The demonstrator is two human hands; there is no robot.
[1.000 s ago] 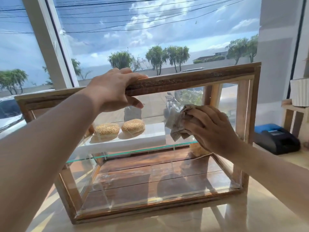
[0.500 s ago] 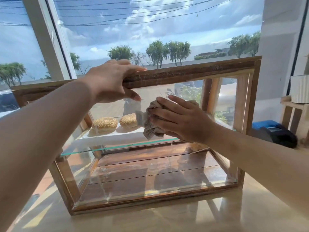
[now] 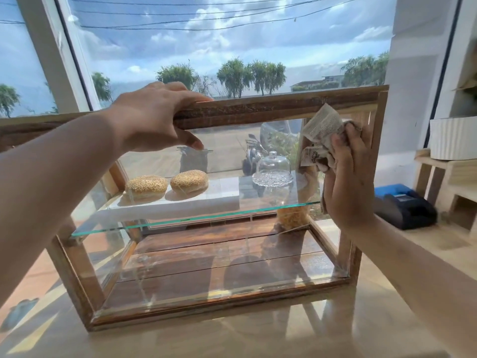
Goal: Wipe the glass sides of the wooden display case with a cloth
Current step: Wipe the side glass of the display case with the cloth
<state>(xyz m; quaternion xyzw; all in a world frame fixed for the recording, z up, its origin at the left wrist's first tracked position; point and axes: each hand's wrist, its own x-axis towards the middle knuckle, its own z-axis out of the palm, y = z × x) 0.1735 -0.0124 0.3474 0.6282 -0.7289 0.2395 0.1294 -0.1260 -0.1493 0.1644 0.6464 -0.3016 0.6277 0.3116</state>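
Surface: glossy pale stone counter (image 3: 284, 339), sun streaks and reflections on it. The wooden display case (image 3: 258, 109) sits on it in front of a big window (image 3: 219, 47); outside I see sky, power lines, trees and a parked motorbike.

Inside the case there's a glass shelf (image 3: 180, 220) carrying a white tray (image 3: 180, 205) with two seeded buns (image 3: 145, 187) (image 3: 189, 181), and a clear glass dome (image 3: 273, 167) to their right. The case floor is dark wood planks.

Right of the case is a black-and-blue device (image 3: 402, 205) on the counter, with a pale wooden rack (image 3: 438, 171) behind it carrying a white ribbed pot (image 3: 451, 138).

Left hand (image 3: 154, 120) grips the case's top rail, fingers over the top and thumb underneath. Right hand (image 3: 346, 182) holds the bunched cloth (image 3: 322, 127) under curled fingers and presses it on the front glass at the upper right corner, just beside the right post.

Versus half a second ago: the cloth and right hand have moved from mid-pane, pointing left, to the top right corner, pointing up. The dome was hidden behind that hand and is now in plain view. The left hand's grip is unchanged. The view has moved in closer.
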